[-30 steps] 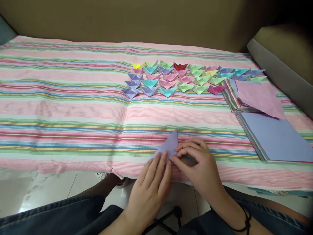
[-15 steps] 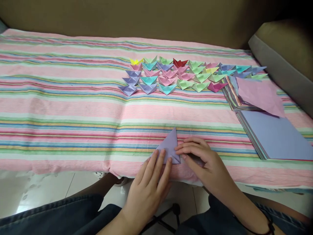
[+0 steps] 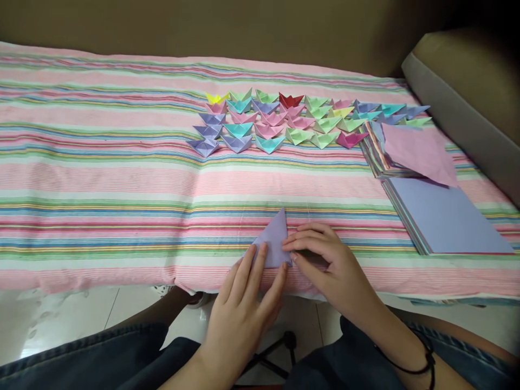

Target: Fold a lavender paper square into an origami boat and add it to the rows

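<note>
So there's a purple paper triangle (image 3: 273, 238) lying right by the near edge of the surface, point toward the far edge. The left hand (image 3: 239, 298) is open, fingers spread, a couple of fingertips resting on the paper. The right hand (image 3: 331, 257) is half curled with its fingertips at the triangle's right side; can't tell if it's actually pinching anything. Rows of little paper boats (image 3: 270, 144) sit nearer the far edge. Over toward the right end, there's a blue-topped paper stack (image 3: 442, 216), with a pink sheet (image 3: 420, 154) just behind it.
</note>
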The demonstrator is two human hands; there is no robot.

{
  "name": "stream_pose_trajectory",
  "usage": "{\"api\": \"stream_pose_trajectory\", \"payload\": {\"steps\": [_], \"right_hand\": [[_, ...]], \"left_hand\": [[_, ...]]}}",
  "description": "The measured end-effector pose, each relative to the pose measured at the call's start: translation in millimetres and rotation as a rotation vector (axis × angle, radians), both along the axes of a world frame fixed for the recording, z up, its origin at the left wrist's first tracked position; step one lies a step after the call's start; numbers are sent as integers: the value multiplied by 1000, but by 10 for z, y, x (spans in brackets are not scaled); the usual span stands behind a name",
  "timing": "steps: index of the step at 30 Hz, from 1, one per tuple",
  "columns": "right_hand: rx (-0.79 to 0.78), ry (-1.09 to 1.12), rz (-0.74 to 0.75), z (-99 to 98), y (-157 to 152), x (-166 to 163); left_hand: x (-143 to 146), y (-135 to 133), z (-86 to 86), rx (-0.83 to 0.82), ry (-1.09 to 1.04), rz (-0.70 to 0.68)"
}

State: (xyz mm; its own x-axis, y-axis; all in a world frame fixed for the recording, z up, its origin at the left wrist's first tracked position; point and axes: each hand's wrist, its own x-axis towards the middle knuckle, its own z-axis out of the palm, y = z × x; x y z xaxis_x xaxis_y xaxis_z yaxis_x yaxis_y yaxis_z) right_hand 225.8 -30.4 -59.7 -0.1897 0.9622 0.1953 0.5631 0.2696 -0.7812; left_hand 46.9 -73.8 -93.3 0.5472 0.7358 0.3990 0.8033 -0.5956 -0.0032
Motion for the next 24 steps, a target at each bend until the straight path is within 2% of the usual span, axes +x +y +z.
{"api": "stream_pose_trajectory", "payload": {"steps": [9, 18, 24], "right_hand": [[-38, -9, 7, 34, 3, -12], [-18, 4, 6, 12, 2, -24], [31, -53, 44, -5, -4, -15]], "left_hand": [[34, -33, -44, -24, -29, 48], [88, -42, -98, 10, -14, 73], [77, -39, -91, -26, -1, 63]]}}
